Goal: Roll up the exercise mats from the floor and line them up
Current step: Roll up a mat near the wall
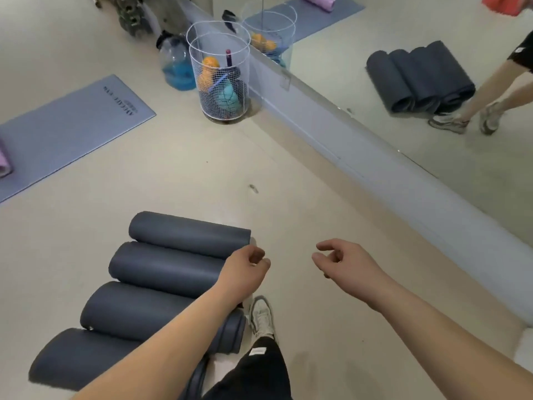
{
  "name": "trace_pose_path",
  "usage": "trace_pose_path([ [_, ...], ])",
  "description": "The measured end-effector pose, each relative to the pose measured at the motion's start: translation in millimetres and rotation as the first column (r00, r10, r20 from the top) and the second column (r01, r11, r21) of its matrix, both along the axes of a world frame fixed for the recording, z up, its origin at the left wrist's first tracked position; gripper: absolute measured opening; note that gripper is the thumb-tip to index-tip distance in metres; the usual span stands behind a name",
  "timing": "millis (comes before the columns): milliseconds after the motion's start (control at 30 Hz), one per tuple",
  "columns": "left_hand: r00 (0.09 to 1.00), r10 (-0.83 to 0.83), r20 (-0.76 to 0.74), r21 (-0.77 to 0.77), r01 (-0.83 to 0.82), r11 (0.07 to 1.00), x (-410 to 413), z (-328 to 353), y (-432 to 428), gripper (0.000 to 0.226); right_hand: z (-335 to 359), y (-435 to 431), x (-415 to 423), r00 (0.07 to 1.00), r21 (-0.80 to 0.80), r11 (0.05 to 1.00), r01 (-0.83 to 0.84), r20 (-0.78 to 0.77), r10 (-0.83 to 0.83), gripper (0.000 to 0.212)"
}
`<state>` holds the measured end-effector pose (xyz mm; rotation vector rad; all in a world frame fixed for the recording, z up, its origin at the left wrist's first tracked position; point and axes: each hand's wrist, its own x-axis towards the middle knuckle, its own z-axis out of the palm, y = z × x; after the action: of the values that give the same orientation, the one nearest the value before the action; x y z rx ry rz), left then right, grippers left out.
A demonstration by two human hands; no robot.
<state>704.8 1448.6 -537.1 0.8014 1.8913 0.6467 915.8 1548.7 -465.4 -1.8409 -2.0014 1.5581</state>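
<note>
Matt, rubbery-looking foam on the four dark grey rolled mats [173,267], same dull finish on the flat blue-grey mat [72,131]. Thin metal wire on the round white mesh basket [219,105], glossy see-through plastic on the clear jug [173,59], smooth low-sheen beige floor [288,197].

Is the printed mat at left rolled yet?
Spread: the printed mat lies flat on the floor, logo facing up.

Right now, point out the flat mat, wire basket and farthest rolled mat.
flat mat [72,122], head view, its bare middle.
wire basket [195,53], head view, its mesh wall.
farthest rolled mat [187,230], head view, its top side.
</note>
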Motion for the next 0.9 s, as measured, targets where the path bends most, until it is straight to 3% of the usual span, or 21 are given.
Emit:
trace_pose_path([
  [300,0.994,0.093,-0.063,-0.142,-0.101,0.985,-3.7,-191.0,115.4,0.056,-231.3,149.1,-50.2,0.974,-0.057,0.973,-0.224,-0.003,0.225,0.04],
  [400,0.983,0.077,-0.167,-0.128,-0.099,0.987,-15.2,-291.3,145.9,0.046,-330.4,167.0,-53.5,0.968,-0.069,0.967,-0.245,-0.077,0.239,0.035],
  [467,0.963,0.094,-0.252,-0.153,-0.136,0.979,-27.4,-364.4,157.3,0.054,-397.6,176.3,-54.1,0.958,-0.046,0.963,-0.266,-0.127,0.258,0.031],
  [567,0.907,0.15,-0.393,-0.261,-0.267,0.928,-47.0,-468.2,164.6,0.063,-493.7,184.7,-56.7,0.947,-0.038,0.964,-0.265,-0.2,0.252,0.024],
  [667,0.871,0.226,-0.437,-0.338,-0.392,0.856,-65.6,-546.3,168.7,0.048,-577.6,190.6,-66.1,0.937,-0.046,0.961,-0.274,-0.239,0.256,0.018],
  [800,0.74,0.443,-0.507,-0.143,-0.579,0.803,-80.9,-617.1,160.7,0.056,-654.4,190.8,-98.2,0.916,-0.023,0.957,-0.29,-0.297,0.271,0.009],
  [900,0.71,0.477,-0.519,-0.043,-0.578,0.815,-81.7,-635.1,161.9,0.056,-684.3,184.9,-124.8,0.919,-0.081,0.961,-0.263,-0.325,0.224,0.011],
])
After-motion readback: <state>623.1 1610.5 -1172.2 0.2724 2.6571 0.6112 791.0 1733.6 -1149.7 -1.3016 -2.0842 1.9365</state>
